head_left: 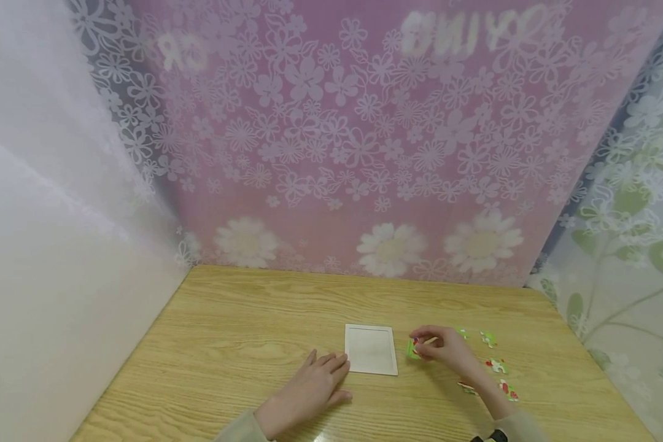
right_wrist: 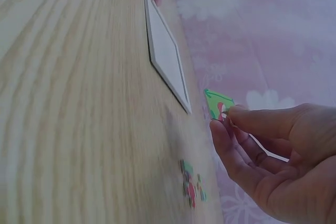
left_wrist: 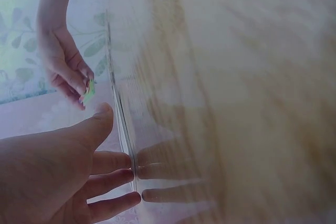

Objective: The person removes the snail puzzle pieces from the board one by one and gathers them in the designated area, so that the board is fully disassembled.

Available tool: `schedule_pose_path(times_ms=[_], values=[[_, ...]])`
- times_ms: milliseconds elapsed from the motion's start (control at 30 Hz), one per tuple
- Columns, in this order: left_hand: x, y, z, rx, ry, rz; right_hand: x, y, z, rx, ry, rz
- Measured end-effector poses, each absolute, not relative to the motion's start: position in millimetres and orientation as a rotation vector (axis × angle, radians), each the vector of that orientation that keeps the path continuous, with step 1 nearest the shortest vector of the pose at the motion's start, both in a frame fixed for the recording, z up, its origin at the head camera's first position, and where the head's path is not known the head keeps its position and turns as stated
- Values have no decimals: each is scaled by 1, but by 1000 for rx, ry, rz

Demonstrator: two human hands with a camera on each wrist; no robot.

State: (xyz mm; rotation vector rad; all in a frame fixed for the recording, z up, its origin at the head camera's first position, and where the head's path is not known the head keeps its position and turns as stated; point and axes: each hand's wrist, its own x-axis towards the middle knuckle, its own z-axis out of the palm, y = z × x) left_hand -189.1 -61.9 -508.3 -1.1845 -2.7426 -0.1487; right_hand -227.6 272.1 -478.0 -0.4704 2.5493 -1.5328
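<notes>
A green jigsaw puzzle piece (right_wrist: pixel 216 100) with red and white print is pinched between the thumb and fingers of my right hand (head_left: pixel 446 351), raised above the table just right of the frame. The white puzzle frame (head_left: pixel 371 349) lies flat, with a plain, pale inside and a raised border. My left hand (head_left: pixel 317 388) rests on the table with its fingers extended, the fingertips touching the frame's left edge. In the left wrist view those fingers (left_wrist: pixel 113 182) are straight, and the right hand (left_wrist: pixel 64 66) shows beyond them with the piece.
Several loose puzzle pieces (head_left: pixel 496 365) in green, red and white lie on the wooden table (head_left: pixel 243 344) to the right, some partly behind my right forearm. A pink flowered curtain or backdrop (head_left: pixel 331 153) stands along the far edge. A white wall (head_left: pixel 61 245) borders the left side.
</notes>
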Motion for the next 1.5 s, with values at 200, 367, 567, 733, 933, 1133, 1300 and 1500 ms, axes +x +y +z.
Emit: schedule_pose_path(times_ms=[200, 367, 567, 733, 933, 1133, 1300, 1500], values=[[-189, -62, -508, -1179, -2768, -139, -218, 288, -484, -493, 2565, -1478], [-189, -61, -507, -1174, -2779, -139, -211, 299, -491, -466, 2571, -1434], [-190, -61, -508, -1175, -2770, -134, -208, 305, -499, -492, 2656, -1279], [-190, -61, -510, -1172, -2763, -121, -206, 304, -502, -492, 2735, -1174], [-189, -62, -512, -1171, -2752, -110, -203, 304, -504, -437, 2734, -1162], [-188, -61, -509, -1171, -2768, -122, -203, 302, -505, -424, 2767, -1117], [-188, -61, -508, -1173, -2755, -130, -203, 302, -504, -432, 2774, -1111], [-188, -60, -507, -1175, -2747, -119, -203, 302, -504, -427, 2783, -1098]])
